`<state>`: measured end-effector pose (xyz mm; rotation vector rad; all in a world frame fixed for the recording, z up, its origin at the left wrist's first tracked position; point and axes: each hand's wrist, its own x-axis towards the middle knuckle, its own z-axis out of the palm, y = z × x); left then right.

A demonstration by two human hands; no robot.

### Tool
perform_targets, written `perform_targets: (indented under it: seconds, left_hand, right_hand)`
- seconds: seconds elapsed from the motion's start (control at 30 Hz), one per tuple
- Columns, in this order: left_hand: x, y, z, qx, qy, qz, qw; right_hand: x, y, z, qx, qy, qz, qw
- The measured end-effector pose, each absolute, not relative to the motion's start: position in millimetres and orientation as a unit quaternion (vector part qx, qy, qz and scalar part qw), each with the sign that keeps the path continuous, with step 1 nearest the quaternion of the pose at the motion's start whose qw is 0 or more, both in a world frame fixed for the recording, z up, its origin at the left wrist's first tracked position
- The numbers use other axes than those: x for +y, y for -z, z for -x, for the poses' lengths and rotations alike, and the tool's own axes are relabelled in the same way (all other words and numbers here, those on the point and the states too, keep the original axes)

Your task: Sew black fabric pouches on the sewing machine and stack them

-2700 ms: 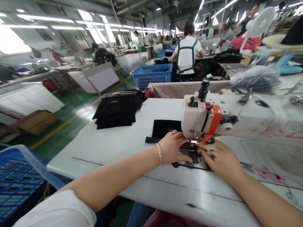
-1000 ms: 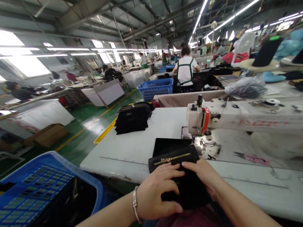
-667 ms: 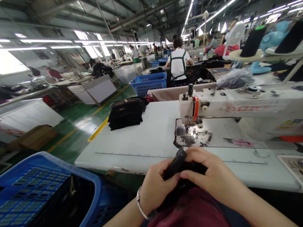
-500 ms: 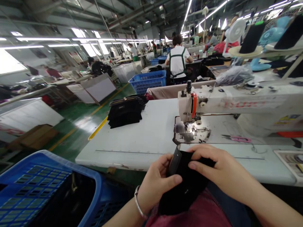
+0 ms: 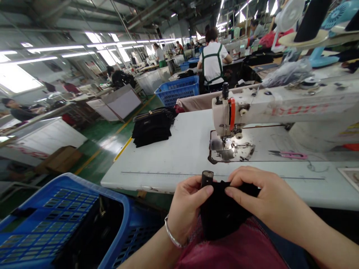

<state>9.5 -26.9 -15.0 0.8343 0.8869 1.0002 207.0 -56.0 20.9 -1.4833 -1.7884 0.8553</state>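
Observation:
A black fabric piece [image 5: 224, 213] hangs between my hands, just in front of the sewing table's near edge. My left hand [image 5: 192, 201], with a bracelet at the wrist, is closed on its left side. A dark strip [image 5: 207, 177] at that corner curls up above the left fingers. My right hand [image 5: 252, 190] pinches the upper right edge between thumb and fingers. Beyond the hands stands a white sewing machine [image 5: 258, 106] with its needle over a metal plate [image 5: 232, 149]. Pink-handled thread snips [image 5: 291, 155] lie to the right of the plate.
Black fabric pieces are stacked [image 5: 153, 129] at the table's far left. A blue plastic basket [image 5: 126, 209] with dark items stands at my left, below the white table [image 5: 168, 160]. A co-worker in a white shirt [image 5: 213, 61] is ahead, beside another blue basket [image 5: 178, 91].
The dark strip has been folded over and now curls at the left fingers. My left thumb has moved up along the fabric. The camera view has shifted slightly.

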Motion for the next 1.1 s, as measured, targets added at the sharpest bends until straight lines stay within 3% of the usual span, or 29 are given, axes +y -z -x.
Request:
perform_targets:
  seconds: [0.33,0.67,1.1]
  left_hand:
    - [-25.5,12.4,-9.4,0.436,-0.477,-0.369,0.668]
    - [-20.9,8.4,-10.6,0.474,-0.481,-0.338,0.656]
    - [-21.1,18.3,-14.3,0.484,-0.492,-0.351,0.633]
  right_hand:
    - [-57.4,-15.4,-233.5,-0.656,-0.348,0.587,0.322]
    - [-65.1,3.0,-244.3,-0.469,-0.466,0.585,0.470]
    - [-65.0,12.5,-242.6,-0.419,-0.478,0.556,0.536]
